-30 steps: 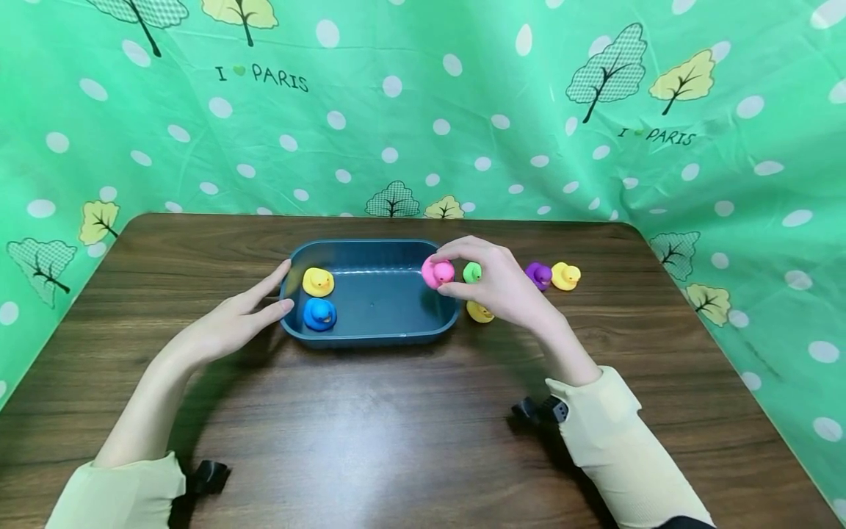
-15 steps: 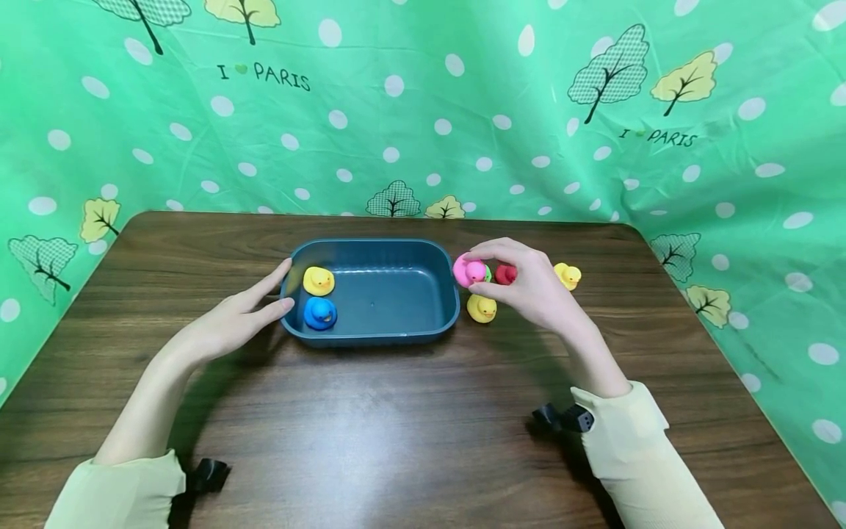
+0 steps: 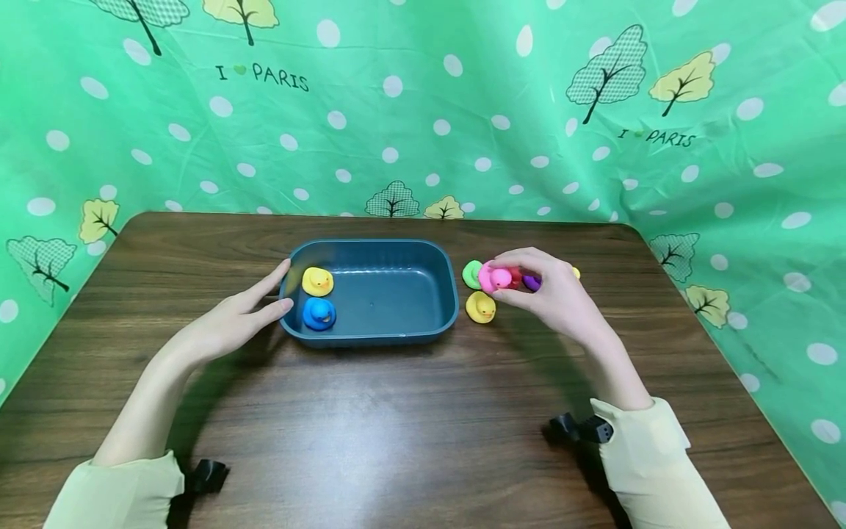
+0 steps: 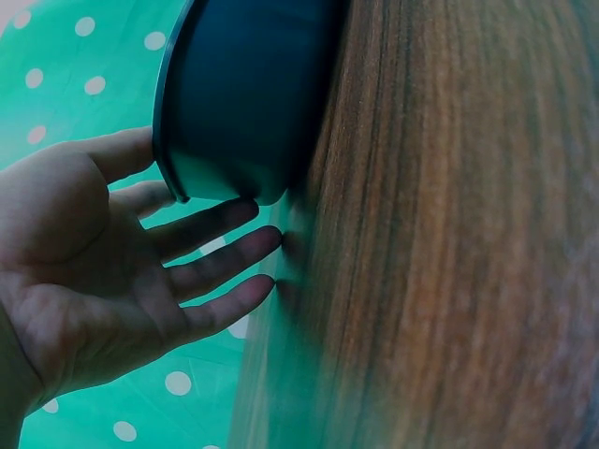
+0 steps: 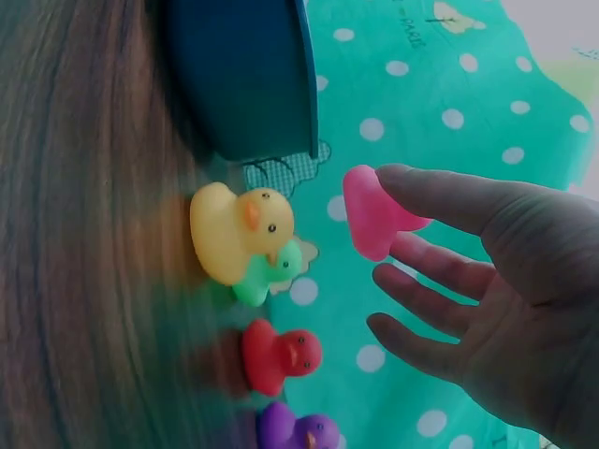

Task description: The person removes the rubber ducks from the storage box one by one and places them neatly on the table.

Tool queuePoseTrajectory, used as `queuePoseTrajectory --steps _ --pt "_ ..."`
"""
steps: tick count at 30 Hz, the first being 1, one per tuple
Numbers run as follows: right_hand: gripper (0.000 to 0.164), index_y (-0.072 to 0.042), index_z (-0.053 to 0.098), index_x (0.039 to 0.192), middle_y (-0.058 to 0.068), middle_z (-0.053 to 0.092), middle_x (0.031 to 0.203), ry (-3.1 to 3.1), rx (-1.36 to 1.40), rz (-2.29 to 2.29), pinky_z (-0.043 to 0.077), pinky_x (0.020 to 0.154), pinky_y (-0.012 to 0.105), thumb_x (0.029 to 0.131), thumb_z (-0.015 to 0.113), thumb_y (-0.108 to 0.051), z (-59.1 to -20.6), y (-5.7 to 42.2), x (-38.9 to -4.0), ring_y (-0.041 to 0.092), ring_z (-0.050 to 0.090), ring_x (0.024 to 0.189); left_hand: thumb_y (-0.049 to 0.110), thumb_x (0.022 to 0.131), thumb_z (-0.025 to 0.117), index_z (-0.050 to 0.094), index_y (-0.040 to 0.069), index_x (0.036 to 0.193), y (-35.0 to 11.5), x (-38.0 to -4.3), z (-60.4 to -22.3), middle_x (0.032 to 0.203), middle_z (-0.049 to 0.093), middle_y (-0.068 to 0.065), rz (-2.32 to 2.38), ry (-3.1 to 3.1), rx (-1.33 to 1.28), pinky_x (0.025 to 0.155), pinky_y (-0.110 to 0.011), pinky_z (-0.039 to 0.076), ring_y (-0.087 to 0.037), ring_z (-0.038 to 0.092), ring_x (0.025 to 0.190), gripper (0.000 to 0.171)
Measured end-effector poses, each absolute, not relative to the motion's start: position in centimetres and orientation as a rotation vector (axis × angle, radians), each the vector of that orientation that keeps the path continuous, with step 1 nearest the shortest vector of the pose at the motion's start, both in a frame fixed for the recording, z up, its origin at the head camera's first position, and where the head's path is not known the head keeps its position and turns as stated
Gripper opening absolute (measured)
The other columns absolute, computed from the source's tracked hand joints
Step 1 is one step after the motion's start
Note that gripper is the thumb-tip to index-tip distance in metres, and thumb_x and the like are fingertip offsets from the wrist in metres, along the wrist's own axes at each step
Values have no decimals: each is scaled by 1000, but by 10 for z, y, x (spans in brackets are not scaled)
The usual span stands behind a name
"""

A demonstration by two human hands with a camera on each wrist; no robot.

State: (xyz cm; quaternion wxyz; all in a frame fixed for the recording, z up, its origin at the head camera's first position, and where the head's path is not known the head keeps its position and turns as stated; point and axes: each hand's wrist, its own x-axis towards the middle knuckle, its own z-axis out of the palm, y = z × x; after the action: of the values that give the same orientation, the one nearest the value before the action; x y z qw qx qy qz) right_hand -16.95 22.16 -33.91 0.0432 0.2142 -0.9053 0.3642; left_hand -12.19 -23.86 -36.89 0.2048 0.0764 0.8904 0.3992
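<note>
Head view: blue tray (image 3: 383, 301) on the desk (image 3: 370, 441), yellow duck (image 3: 318, 281) and blue duck (image 3: 319, 314) inside at its left end. Left hand (image 3: 228, 323) at the tray's left rim, fingers straight, grip wide. Right hand (image 3: 558, 297) pinches the pink duck (image 3: 493, 278) beyond the tray's right end, by the other ducks: green duck (image 3: 471, 275), near yellow duck (image 3: 480, 308), red duck (image 3: 515, 277), purple duck (image 3: 532, 283), plus a sliver of far yellow duck (image 3: 576, 273) behind the hand. Tally: two in the tray, one in hand, five outside. Sorting looks partway; pink one not set down yet.

Left wrist view: fingers extended and spread, touching the tray's end; not closed round it.

Right wrist view: narrow grip, pink duck between thumb and fingers, held clear of the desk. Near yellow, green, red and purple ducks stand below; far yellow not visible here.
</note>
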Motion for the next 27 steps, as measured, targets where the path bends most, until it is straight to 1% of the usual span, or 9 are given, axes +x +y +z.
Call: queuePoseTrajectory --steps 3,7,12,16,18,22,25,27 --pt "39 -24 77 120 -2 72 124 -2790 613 1109 46 90 5 83 87 -15 -340 226 -167 11 62 114 59 107 41 -5 49 161 -239 -121 -369 174 12 -17 1114 2484 213 116 -76 24 -50 15 157 73" --pt "38 -23 77 119 -1 71 124 -2804 577 1093 45 90 5 83 87 -15 -342 231 -165 12 62 114 59 107 41 -6 49 161 -239 -121 -370 173 13 -18 1114 2485 215 115 -76 25 -51 16 157 72" --pt "35 -21 77 117 0 72 122 -2811 551 1085 47 90 6 84 87 -15 -344 236 -165 8 61 110 57 107 41 -5 50 161 -240 -121 -370 173 15 -19 1112 2487 211 116 -76 25 -51 17 157 72" --pt "33 -20 77 115 0 72 121 -2819 539 1095 48 90 5 84 86 -15 -346 241 -164 5 60 109 59 106 42 -5 51 161 -240 -121 -370 173 13 -18 1117 2473 192 116 -77 24 -51 14 157 72" --pt "33 -20 77 115 1 71 122 -2826 533 1098 47 91 4 84 86 -15 -347 243 -164 5 60 109 59 106 42 -5 49 162 -239 -121 -370 174 11 -17 1115 2471 196 115 -78 22 -51 12 157 73" --pt "34 -20 77 117 1 71 123 -2843 544 1057 44 94 3 85 86 -18 -347 248 -163 6 60 112 59 106 42 -5 48 162 -239 -122 -369 174 10 -16 1113 2471 203 116 -78 21 -51 11 158 74" --pt "33 -20 76 116 2 72 122 -2849 567 1014 44 95 5 85 86 -18 -348 252 -163 4 59 110 60 106 42 -5 51 161 -238 -121 -369 174 11 -16 1117 2467 193 116 -77 23 -50 12 158 73" --pt "32 -21 76 116 1 72 121 -2862 580 990 46 96 10 85 86 -19 -349 255 -164 3 59 108 60 106 42 -5 52 160 -238 -121 -369 174 13 -16 1118 2470 191 116 -77 23 -50 13 158 73"
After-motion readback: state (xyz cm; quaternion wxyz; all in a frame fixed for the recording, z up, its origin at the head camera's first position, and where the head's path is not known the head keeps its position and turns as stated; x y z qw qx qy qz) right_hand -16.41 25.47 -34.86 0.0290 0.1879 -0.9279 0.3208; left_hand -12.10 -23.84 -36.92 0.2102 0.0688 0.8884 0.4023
